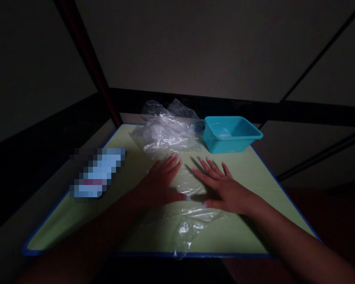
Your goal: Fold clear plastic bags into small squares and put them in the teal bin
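Note:
A clear plastic bag (192,225) lies spread flat on the table, its near end reaching the front edge. On its left side my left hand (162,179) rests with fingers spread and thumb pointing inward. My right hand (221,185) is on the right side of the same bag, fingers also apart. Neither hand grips anything, and both thumbs point toward each other with a small gap between. Beyond my fingertips sits a crumpled heap of clear plastic bags (168,134); what may be inside it cannot be made out.
A turquoise plastic basket (233,146) stands at the back right, with something small and pale inside. At the left edge lies a flat, pixelated object (100,169). The pale green table (245,232) has a blue rim, with a wall behind. The surroundings are dark.

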The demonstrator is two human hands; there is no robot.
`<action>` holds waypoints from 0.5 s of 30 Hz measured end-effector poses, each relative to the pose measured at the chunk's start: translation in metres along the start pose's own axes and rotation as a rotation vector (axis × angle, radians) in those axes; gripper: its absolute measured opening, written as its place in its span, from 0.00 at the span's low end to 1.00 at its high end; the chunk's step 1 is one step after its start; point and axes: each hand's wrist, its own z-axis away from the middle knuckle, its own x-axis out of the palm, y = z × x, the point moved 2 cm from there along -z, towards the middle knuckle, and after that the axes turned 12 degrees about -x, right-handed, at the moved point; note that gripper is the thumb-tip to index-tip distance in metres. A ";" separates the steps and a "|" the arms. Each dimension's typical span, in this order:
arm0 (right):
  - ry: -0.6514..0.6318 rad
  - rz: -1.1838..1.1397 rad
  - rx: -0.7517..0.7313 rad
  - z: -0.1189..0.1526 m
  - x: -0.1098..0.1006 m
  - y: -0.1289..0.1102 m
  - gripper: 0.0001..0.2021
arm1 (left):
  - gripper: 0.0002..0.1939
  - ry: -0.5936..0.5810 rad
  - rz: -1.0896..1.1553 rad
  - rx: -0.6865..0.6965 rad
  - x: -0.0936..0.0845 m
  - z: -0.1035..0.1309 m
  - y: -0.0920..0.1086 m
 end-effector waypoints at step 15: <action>-0.125 -0.024 0.092 -0.005 0.001 0.011 0.48 | 0.61 -0.221 -0.044 0.036 0.005 -0.004 -0.010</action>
